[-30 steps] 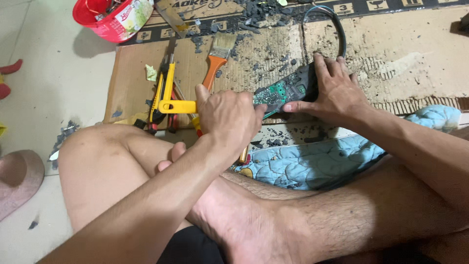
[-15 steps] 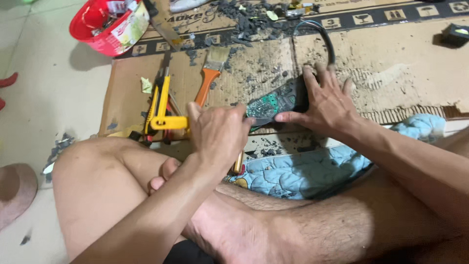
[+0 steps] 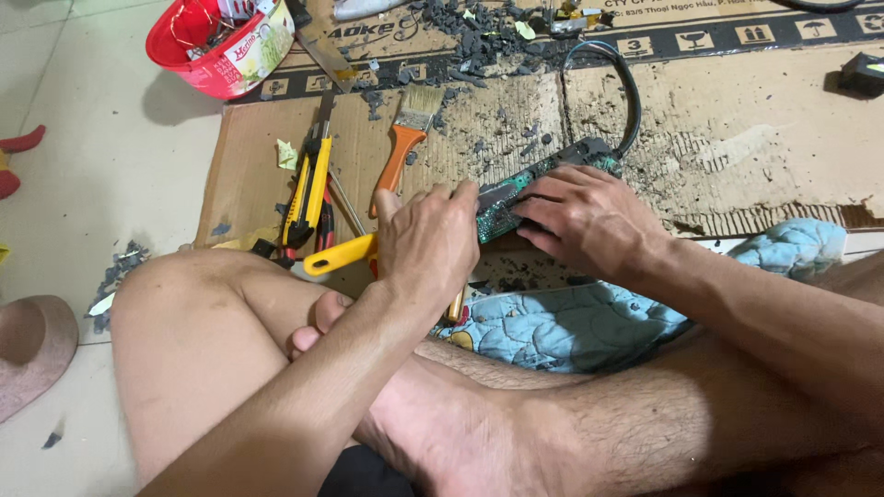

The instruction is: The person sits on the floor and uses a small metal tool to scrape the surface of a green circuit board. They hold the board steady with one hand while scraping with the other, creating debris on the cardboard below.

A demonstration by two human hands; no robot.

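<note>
L hand (image 3: 425, 241) grips yellow-handled tool (image 3: 339, 255); R hand (image 3: 582, 218) pins circuit board (image 3: 516, 191).

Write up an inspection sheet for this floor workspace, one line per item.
Surface: flattened cardboard on a tiled floor, strewn with dark crumbs.
Job's things: green circuit board lying on the cardboard; yellow-handled tool.
Clutter: paintbrush, yellow and black cutter, red bowl of odds and ends.
Grips: left hand closed around the yellow-handled tool; right hand pressing flat on the board.
Cables: black cable looping from the board's far end.
Surroundings: blue quilted cloth under the legs; pink slipper at left.
</note>
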